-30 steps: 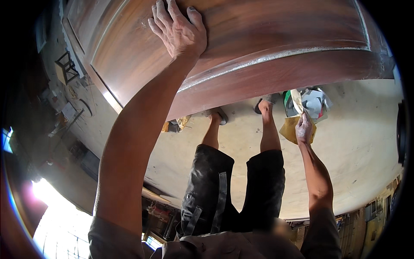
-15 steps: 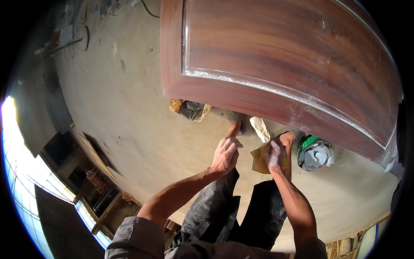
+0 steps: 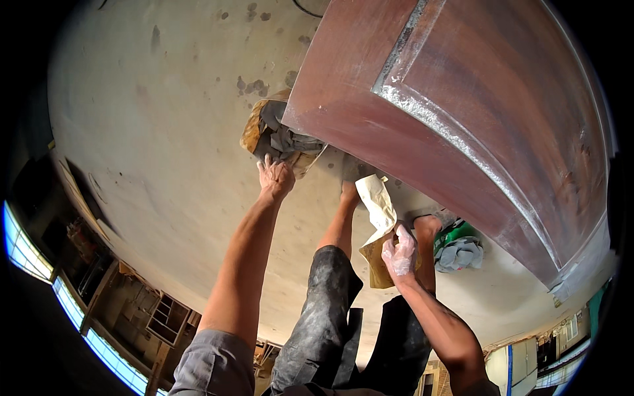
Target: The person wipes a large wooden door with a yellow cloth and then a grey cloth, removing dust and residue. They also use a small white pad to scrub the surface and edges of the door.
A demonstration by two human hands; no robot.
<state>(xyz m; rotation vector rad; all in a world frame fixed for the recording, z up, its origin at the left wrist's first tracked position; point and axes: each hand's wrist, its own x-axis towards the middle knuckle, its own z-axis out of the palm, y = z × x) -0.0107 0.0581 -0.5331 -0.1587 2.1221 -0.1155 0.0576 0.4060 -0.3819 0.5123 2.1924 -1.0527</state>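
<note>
My right hand (image 3: 400,252), whitened with dust, is closed on a curled sheet of sandpaper (image 3: 378,206), cream-coloured on its upper part and brownish yellow lower down. My left hand (image 3: 276,178) reaches forward to the near edge of a crumpled tan-yellow bag (image 3: 251,132), its fingers stretched out and apart. Inside that bag lie dark grey pieces (image 3: 290,140) that look like cloth or abrasive sheets. The far tips of the left fingers are partly lost against the bag.
A reddish-brown wooden panel (image 3: 356,99) with a whitened moulding groove (image 3: 449,125) overhangs my feet at the right. Beneath its edge sits a green bag (image 3: 460,231) with grey crumpled pieces. Shelving (image 3: 165,320) stands at the lower left on the stained floor (image 3: 152,145).
My left hand has moved forward and left to the bag, opening from a loose curl. The right hand has shifted slightly left with the sandpaper. The view has turned, bringing the bag closer.
</note>
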